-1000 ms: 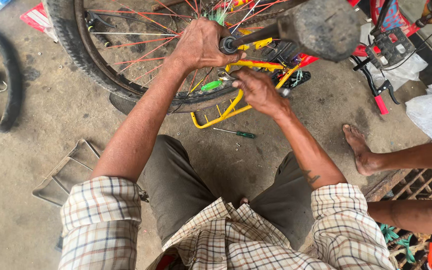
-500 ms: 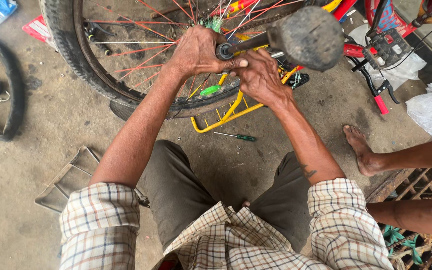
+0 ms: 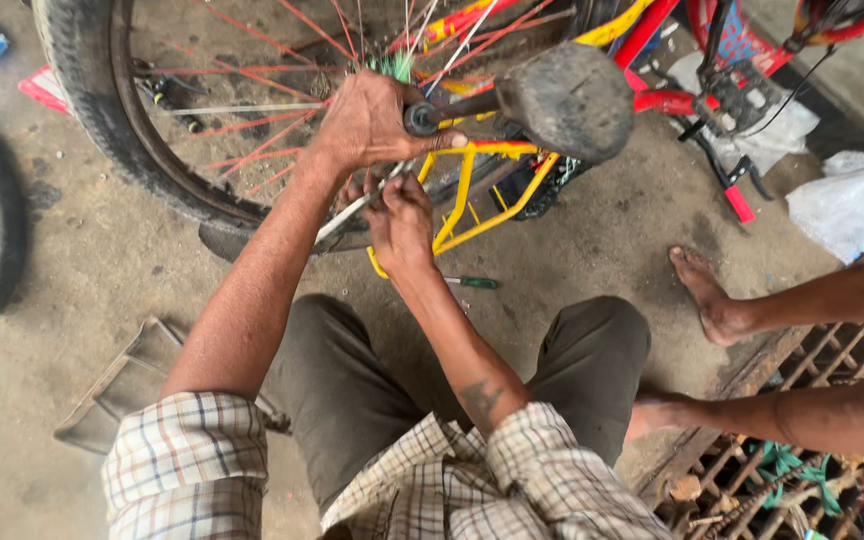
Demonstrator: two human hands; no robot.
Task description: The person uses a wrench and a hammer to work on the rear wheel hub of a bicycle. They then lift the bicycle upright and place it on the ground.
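Observation:
An upturned bicycle wheel (image 3: 102,110) with red spokes stands in front of me on the concrete. My left hand (image 3: 367,120) grips the wheel's hub axle (image 3: 422,118) at the middle of the spokes. Just below it, my right hand (image 3: 400,215) is closed around a thin silver spoke (image 3: 347,212) that slants down to the left. A grey bicycle saddle (image 3: 567,100) sticks out to the right of the hub. A yellow carrier frame (image 3: 467,195) lies under both hands.
A green-handled screwdriver (image 3: 472,283) lies on the floor by the yellow frame. A loose tyre (image 3: 2,230) is at the left, white plastic bags (image 3: 852,200) at the right. Another person's bare foot (image 3: 707,290) and arms rest near a metal grate (image 3: 752,470).
My right hand has moved left from the yellow frame to under my left hand and closed on a spoke. The view has shifted closer to the hub.

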